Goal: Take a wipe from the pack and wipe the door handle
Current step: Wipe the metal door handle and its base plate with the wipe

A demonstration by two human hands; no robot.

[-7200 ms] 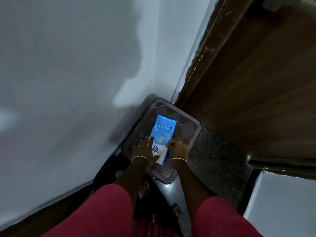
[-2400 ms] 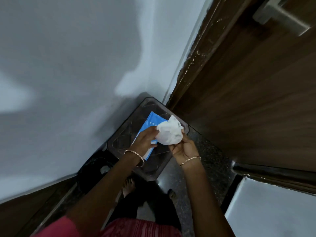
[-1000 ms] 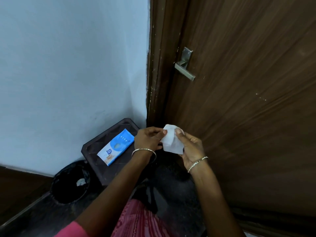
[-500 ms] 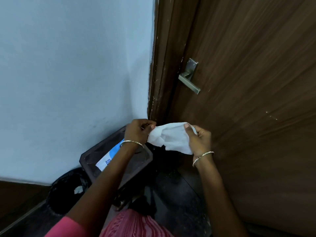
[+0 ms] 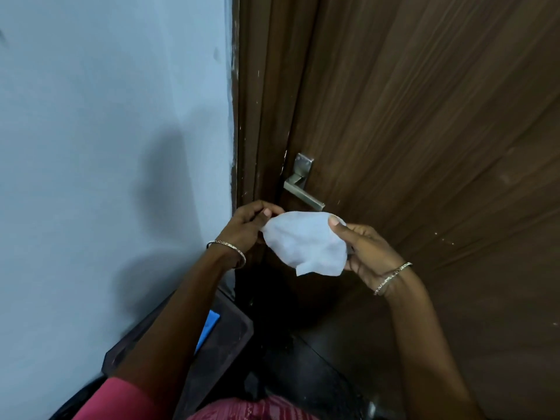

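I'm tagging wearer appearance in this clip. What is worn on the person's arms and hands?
Both forearms are bare. The left hand has a thin metal bangle round its wrist; the right hand has a thinner, chain-like bracelet on its wrist. No gloves, and no rings that I can make out. A pink sleeve shows on the upper left arm at the bottom edge.

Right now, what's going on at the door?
A person holds a white wipe spread between the left hand and right hand, just below the metal door handle. The wipe isn't touching the handle yet. The blue pack lies on a dark stool below, mostly hidden by the left arm.
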